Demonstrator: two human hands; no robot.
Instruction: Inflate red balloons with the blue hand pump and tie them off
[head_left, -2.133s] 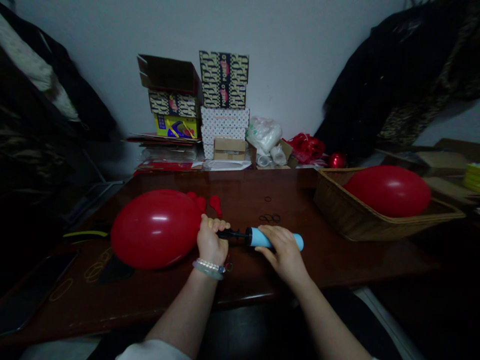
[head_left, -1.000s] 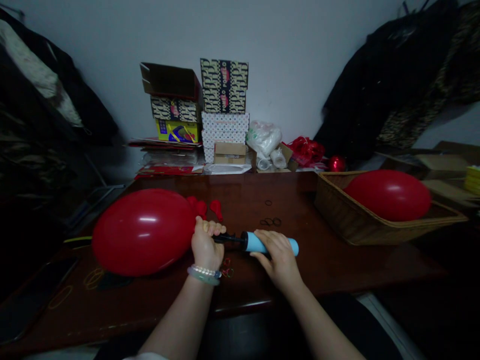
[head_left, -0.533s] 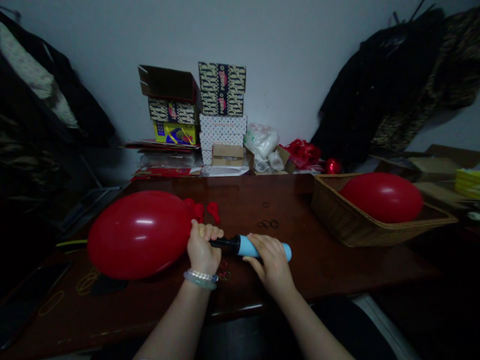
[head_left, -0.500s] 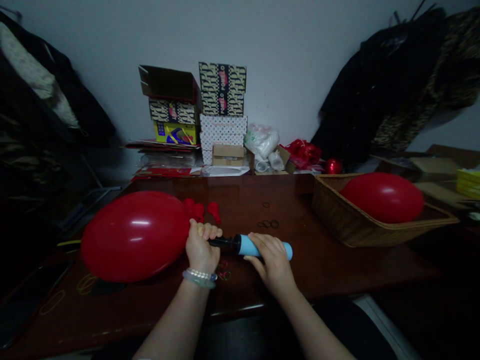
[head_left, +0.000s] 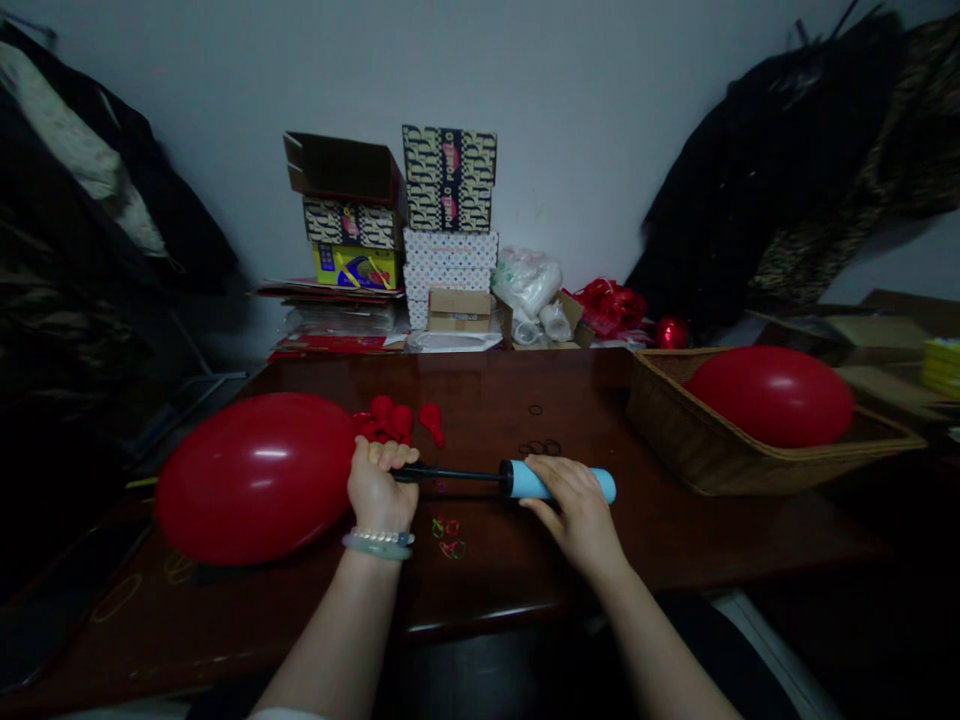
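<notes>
My left hand (head_left: 381, 485), wearing a bead bracelet and a bangle, is closed around the neck of a large inflated red balloon (head_left: 251, 490) and the black end of a balloon pump. The neck itself is hidden inside the fist. My right hand (head_left: 574, 510) wraps the pump's light blue barrel (head_left: 604, 484). Between the hands the thin black rod (head_left: 469, 475) is drawn well out. Several uninflated red balloons (head_left: 431, 422) lie just beyond my left hand. Small coloured rubber bands (head_left: 450, 540) rest on the table below the rod.
At right, a wicker basket (head_left: 675, 440) holds another inflated red balloon (head_left: 772, 397). Dark bands (head_left: 540, 447) lie mid-table (head_left: 480, 385). Stacked boxes (head_left: 450, 265), plastic bags (head_left: 529, 280) and red ribbon (head_left: 611, 305) line the wall. Yellow bands (head_left: 118, 598) and a dark flat object (head_left: 67, 600) are at left.
My hands have moved apart, the right one rightward with the barrel and the left one slightly leftward with the balloon. Much more of the pump's rod shows now.
</notes>
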